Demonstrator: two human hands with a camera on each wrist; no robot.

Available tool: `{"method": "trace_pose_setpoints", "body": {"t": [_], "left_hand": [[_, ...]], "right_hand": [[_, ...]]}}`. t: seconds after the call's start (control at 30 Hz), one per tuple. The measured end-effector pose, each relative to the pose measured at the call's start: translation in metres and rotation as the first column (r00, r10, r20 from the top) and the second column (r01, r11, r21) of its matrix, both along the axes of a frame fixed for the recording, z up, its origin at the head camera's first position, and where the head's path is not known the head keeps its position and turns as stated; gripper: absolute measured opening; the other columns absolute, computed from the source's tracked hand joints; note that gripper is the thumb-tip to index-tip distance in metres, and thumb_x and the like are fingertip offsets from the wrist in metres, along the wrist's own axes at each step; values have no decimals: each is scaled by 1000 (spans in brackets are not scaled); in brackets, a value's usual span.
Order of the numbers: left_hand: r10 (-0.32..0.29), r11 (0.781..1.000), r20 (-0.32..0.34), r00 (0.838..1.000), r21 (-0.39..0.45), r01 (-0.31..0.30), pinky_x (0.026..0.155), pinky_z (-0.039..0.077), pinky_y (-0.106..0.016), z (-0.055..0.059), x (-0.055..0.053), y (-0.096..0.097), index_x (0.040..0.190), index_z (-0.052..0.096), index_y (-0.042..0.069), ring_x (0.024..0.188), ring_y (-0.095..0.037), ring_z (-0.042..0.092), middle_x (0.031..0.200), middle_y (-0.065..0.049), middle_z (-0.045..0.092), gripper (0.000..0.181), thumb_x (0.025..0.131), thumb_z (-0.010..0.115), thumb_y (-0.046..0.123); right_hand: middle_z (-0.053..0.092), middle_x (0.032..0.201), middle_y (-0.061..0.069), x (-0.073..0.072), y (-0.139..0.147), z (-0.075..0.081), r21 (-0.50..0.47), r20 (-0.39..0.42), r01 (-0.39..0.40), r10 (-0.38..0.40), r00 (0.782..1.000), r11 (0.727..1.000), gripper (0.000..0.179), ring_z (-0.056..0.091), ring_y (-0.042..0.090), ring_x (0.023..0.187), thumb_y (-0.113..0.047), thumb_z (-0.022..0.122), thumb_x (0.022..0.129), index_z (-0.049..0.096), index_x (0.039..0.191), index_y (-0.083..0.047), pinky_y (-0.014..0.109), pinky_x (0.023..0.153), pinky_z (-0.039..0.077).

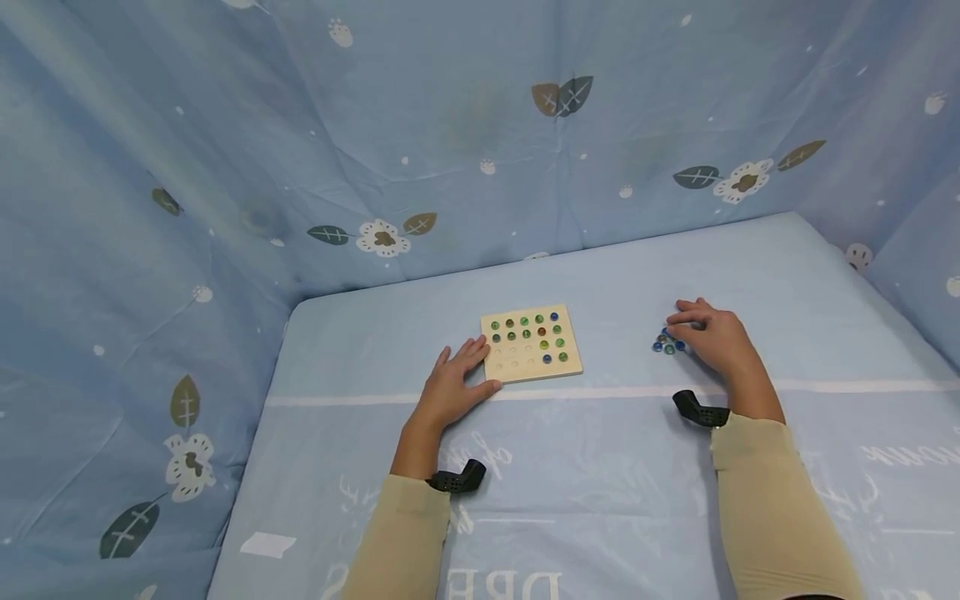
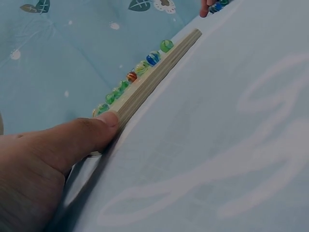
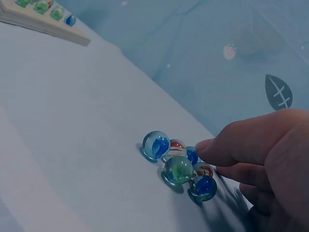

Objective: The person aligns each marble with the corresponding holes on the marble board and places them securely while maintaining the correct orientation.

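A pale wooden board point(image 1: 534, 374) with round hollows lies on the bed-like covered surface. Glass marbles, mostly green, fill its two far rows and its right-hand columns; several hollows at the near left are bare. My left hand point(image 1: 452, 389) rests at the board's left end, its fingers along the left edge and its thumb point(image 2: 107, 121) against the near corner. Off to the right, my right hand point(image 1: 708, 337) reaches over a small cluster of loose marbles point(image 3: 178, 169). Its thumb point(image 3: 208, 150) is at a blue marble point(image 3: 191, 155) on the cluster's far side; no marble shows clearly pinched.
Pale blue cloth point(image 1: 600, 467) covers the flat surface, crossed by a white stripe point(image 1: 622, 392). Patterned curtains point(image 1: 465, 142) hang behind and at both sides. A white patch point(image 1: 268, 545) lies at the near left. Black cameras point(image 1: 700, 410) are strapped to both wrists.
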State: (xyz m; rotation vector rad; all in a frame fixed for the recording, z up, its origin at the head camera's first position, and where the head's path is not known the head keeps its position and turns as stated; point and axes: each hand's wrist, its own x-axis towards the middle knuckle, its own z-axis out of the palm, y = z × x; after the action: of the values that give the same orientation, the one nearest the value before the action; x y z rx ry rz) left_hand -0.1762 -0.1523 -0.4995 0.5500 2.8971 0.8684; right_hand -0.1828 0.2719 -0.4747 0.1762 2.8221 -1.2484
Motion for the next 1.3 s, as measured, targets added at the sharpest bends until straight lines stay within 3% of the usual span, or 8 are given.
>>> {"method": "trace_pose_setpoints", "body": {"t": [0.63,1.3], "left_hand": [[57,998,-45,997,-39,-58,120,7,-39,-2,2,4,144,39,27,141,-7,25,150,16,30,73,82,62,58],[24,998,-53,998,-50,-27,120,5,-37,-2,2,2,145,36,27,142,-6,22,152,18,26,74,83,58,61]], "right_hand": [[34,150,12,-1,-4,-1,40,1,-45,45,999,998,38,9,33,145,-32,59,92,67,115,-3,62,112,11],[31,152,11,-2,-4,-3,51,20,-40,39,999,998,39,8,32,145,-33,57,92,67,114,-2,62,112,10]]}}
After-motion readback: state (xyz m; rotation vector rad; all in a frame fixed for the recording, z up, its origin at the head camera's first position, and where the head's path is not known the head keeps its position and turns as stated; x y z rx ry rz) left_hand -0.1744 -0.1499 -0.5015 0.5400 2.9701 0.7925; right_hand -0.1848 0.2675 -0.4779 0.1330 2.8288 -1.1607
